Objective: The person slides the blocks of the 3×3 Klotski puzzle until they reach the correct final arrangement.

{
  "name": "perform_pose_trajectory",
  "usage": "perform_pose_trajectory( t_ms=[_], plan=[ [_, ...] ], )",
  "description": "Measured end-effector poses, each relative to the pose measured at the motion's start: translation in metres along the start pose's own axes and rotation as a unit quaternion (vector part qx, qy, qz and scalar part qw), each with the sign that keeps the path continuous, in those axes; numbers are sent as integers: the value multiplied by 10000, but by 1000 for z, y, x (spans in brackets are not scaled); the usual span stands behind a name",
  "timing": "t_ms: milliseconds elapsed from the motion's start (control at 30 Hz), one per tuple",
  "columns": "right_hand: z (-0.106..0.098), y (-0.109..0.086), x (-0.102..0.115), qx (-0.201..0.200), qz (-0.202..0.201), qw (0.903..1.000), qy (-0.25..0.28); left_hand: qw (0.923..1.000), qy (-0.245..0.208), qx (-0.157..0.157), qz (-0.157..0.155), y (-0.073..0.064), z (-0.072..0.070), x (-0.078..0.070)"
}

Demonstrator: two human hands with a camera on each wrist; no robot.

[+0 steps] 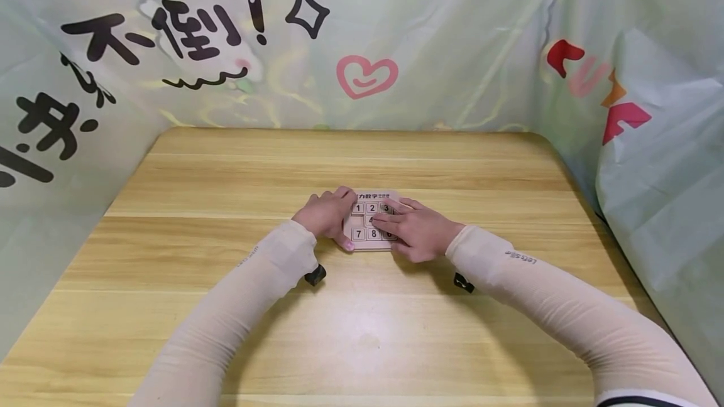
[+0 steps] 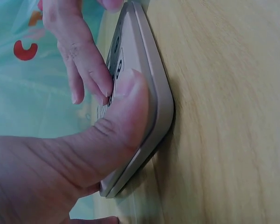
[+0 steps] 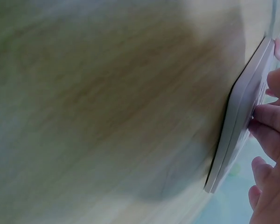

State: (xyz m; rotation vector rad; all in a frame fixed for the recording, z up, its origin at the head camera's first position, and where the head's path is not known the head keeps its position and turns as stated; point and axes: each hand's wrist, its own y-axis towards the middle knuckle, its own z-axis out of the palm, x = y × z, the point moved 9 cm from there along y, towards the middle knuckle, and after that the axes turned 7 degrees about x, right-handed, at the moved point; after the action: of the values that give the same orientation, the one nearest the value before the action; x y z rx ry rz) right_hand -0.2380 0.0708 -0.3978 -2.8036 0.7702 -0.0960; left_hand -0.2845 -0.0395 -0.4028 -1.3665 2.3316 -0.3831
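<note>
A pale pink number sliding puzzle [image 1: 370, 247] lies flat on the wooden table. Tiles 1, 2 and 3 show along its top row, with 7 and 8 at the lower left; a vacant slot appears left of the 4 tile [image 1: 369, 220]. My left hand [image 1: 328, 213] grips the puzzle's left side, its thumb [image 2: 126, 107] over the near corner and the fingers by the far corner. From the right, my right hand [image 1: 424, 230] reaches over the board, extended fingertips touching the tiles around the middle row. It covers part of the right column.
The wooden table [image 1: 362, 331] spreads around the puzzle. A printed pale green curtain [image 1: 452, 36] hangs behind it and along both sides. Light sleeves cover both forearms, and a black wrist mount [image 1: 315, 275] shows under the left wrist, another [image 1: 464, 282] under the right.
</note>
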Motion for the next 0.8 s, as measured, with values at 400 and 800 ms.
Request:
perform_pose_trajectory(
  t_ms=[400, 800],
  plan=[
    [-5, 13, 10, -57, -106, 9999, -19, 10000, -24, 72, -40, 1, 1, 1],
    [-6, 16, 8, 114, -25, 9999, 12, 10000, -75, 35, -36, 3, 1, 0]
  ],
)
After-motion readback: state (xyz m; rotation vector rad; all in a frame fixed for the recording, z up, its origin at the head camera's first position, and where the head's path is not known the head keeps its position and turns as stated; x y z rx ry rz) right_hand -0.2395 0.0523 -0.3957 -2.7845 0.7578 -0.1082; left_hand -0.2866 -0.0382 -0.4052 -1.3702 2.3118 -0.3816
